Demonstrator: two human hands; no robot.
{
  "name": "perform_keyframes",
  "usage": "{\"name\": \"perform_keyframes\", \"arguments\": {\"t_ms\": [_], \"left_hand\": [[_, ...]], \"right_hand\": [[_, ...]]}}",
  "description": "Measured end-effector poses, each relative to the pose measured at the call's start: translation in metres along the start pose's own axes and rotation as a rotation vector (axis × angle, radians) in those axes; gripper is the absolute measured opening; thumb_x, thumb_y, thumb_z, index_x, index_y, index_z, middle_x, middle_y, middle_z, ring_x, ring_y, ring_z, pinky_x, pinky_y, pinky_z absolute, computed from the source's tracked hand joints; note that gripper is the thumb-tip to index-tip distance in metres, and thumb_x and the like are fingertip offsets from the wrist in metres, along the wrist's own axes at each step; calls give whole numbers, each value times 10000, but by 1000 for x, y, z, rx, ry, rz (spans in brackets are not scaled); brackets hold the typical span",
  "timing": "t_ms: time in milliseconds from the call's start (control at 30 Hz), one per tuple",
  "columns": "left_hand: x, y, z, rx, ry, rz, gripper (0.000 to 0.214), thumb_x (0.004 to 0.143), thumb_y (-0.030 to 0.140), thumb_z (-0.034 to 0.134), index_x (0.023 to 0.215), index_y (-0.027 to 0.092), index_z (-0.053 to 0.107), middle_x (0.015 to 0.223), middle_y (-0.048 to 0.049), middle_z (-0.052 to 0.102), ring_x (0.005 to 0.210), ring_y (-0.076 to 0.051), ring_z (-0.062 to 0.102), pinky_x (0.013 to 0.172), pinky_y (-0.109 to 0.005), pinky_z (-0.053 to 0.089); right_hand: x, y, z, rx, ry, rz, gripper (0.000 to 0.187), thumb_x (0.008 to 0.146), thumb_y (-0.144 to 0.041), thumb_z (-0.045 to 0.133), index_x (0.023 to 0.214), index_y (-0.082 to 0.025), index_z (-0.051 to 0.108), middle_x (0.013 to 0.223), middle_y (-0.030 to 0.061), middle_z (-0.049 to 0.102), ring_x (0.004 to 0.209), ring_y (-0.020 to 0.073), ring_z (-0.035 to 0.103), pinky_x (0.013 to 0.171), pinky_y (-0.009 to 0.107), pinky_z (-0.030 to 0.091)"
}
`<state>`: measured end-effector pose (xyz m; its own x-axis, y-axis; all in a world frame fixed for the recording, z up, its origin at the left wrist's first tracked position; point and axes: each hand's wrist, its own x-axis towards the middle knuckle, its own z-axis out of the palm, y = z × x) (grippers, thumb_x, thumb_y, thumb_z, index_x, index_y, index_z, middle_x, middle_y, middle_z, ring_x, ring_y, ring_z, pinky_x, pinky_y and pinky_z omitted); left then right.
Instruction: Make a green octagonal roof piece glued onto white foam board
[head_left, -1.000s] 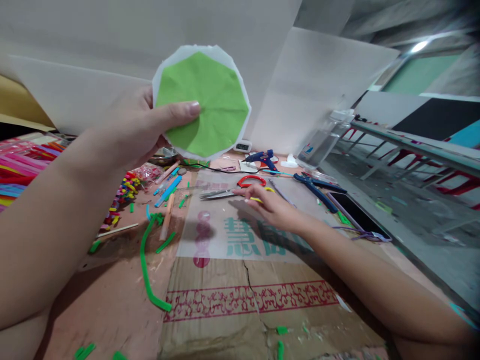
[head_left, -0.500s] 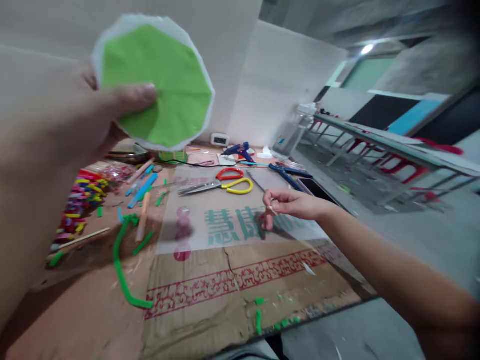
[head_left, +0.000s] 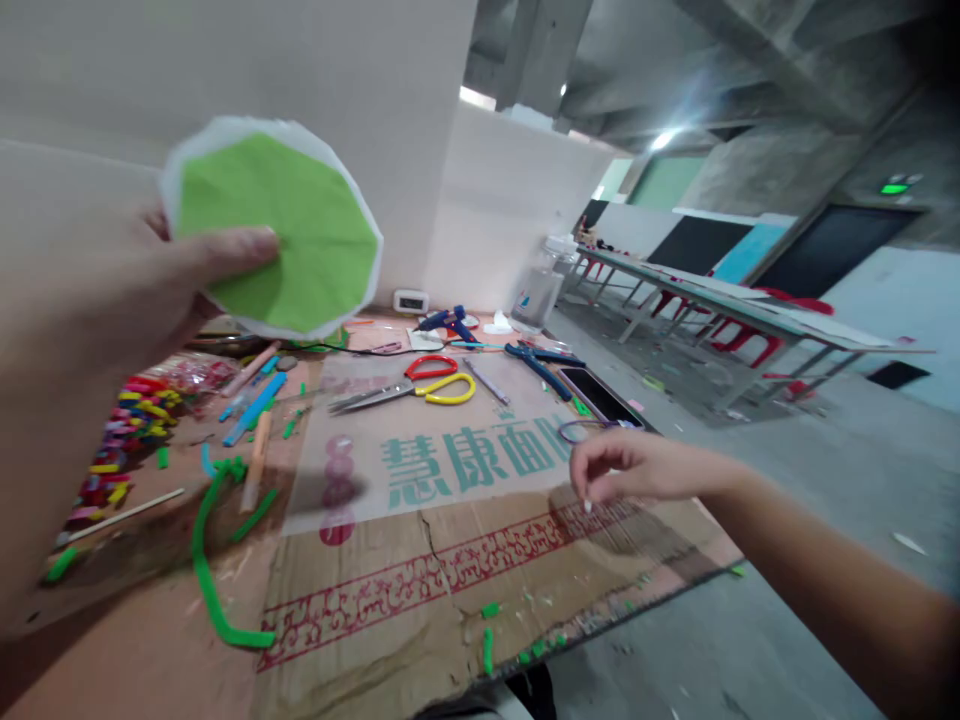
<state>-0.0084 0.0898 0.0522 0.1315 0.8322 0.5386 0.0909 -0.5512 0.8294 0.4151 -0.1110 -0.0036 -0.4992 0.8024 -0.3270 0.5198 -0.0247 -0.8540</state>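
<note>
Head view: a green round piece [head_left: 311,240], many-sided at its edge and backed by a white layer showing as a rim, is up in the left half of the frame, raised clear of the table. The person's left hand [head_left: 169,285] has it pinched, thumb pressed flat on the green face and the other fingers hidden behind.

Over at right of centre, the right hand [head_left: 630,465] hangs above the cardboard [head_left: 360,545], fingers curled in towards the thumb with hardly any gap. A tiny whitish speck shows at the tips; from here I can't tell whether it's gripped. Just beyond that hand lies a phone [head_left: 600,397].

Below and right of the green piece, scissors [head_left: 412,388] with one red and one yellow handle rest on a translucent sheet [head_left: 465,420] lettered in teal. Behind them are a blue glue gun [head_left: 450,322] and a small white clock [head_left: 411,301].

A bent green strip [head_left: 201,565] lies at lower left, with small coloured bits [head_left: 139,420] heaped above it. Farther off, a long table [head_left: 720,292] crosses the right side.
</note>
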Motion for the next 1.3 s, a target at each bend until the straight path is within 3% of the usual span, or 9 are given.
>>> {"name": "perform_keyframes", "arguments": {"t_ms": [100,200,300,467,600,733,900,1133,1300], "left_hand": [[-7,9,4,-126,-100,-44,450,730,346,808,1098,116,688,955,-9,773,1017,-330,722,905,-573,547],[-11,17,7,-234,-127,-46,459,717,382,847,1075,130,706,933,-36,788,973,-294,741,901,-488,593],[-12,20,7,-280,-179,-101,431,736,399,845,1060,146,718,949,-55,794,930,-254,750,841,-385,627],[-13,18,6,-236,-242,-98,408,770,427,805,1088,188,715,1003,-62,785,839,-209,747,659,-239,621],[-18,25,11,-26,-301,-108,434,761,491,778,1072,200,696,905,-59,772,724,-229,735,481,-231,581],[-21,32,14,17,-310,-117,388,771,493,753,1009,192,695,898,-72,763,752,-245,740,502,-242,595],[-22,32,11,-39,-328,-95,394,776,420,760,1107,221,680,1019,-70,766,859,-275,746,550,-274,622],[-26,39,13,-9,-287,-49,499,762,522,781,1136,203,697,1021,-60,780,835,-260,749,606,-302,641],[-24,35,11,6,-204,-2,560,714,528,822,1138,178,715,900,-22,783,800,-270,757,754,-459,630]], "right_hand": [[19,-12,5,-249,-187,-74,398,886,-507,683,856,-123,782,868,110,741,843,188,669,784,289,492],[31,-21,4,-308,-297,-30,494,943,-561,567,982,-128,803,916,135,766,850,211,693,774,304,498],[51,-38,-5,-433,-121,10,467,954,-534,555,961,-129,788,867,109,762,803,207,693,736,298,500],[112,-87,-14,-583,201,-146,354,938,-468,578,953,-158,747,860,69,740,780,187,662,706,289,494],[148,-128,-14,-665,276,-276,279,927,-416,608,993,-190,757,905,60,755,792,179,647,706,288,488],[162,-154,-15,-459,355,-451,269,938,-388,577,941,-163,725,847,49,727,758,152,640,688,273,492],[154,-154,-3,-349,358,-549,301,936,-427,587,923,-150,704,803,33,701,731,140,643,662,261,503],[104,-131,18,-600,205,-330,322,971,-426,552,1001,-156,724,846,42,727,753,149,659,654,249,479],[58,-82,19,-644,-7,-21,194,926,-333,618,973,-181,730,857,34,724,755,157,642,668,249,446]]}}
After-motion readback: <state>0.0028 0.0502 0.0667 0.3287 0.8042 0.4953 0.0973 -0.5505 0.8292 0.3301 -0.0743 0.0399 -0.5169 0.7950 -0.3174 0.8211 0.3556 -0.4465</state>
